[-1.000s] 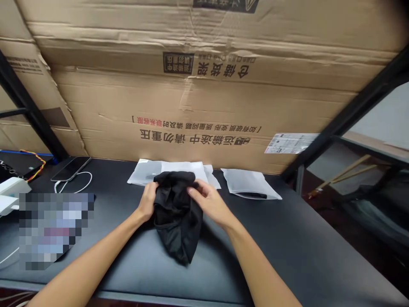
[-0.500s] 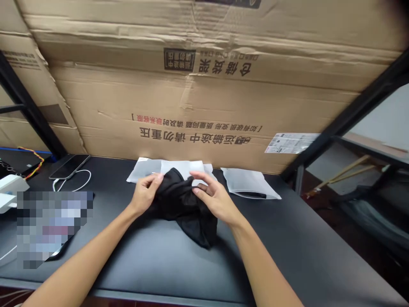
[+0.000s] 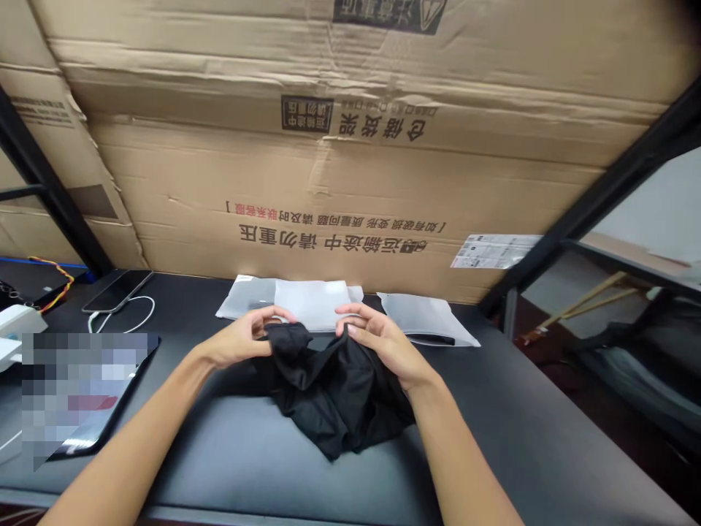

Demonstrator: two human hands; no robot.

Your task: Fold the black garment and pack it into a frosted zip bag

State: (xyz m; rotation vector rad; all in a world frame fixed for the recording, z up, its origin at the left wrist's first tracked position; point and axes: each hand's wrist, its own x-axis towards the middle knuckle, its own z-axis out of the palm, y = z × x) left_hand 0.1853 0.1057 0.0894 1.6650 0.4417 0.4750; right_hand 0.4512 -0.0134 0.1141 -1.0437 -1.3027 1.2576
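A crumpled piece of black cloth hangs and bunches between my two hands, low over the dark desk top; its exact kind does not show. My left hand pinches its upper left edge between thumb and fingers. At its upper right, my right hand grips another part of the fabric, thumb pressed toward the fingers. Just behind the cloth lie frosted white plastic bags, partly overlapping. One more frosted bag with something dark inside rests behind my right hand.
A big cardboard sheet stands upright along the desk's back. To the left are a phone, a white cable, a white power strip and a tablet-like device. Black metal posts frame the sides.
My hands have moved apart and slightly nearer to me, spreading the cloth wider between them. The view has tilted up slightly.
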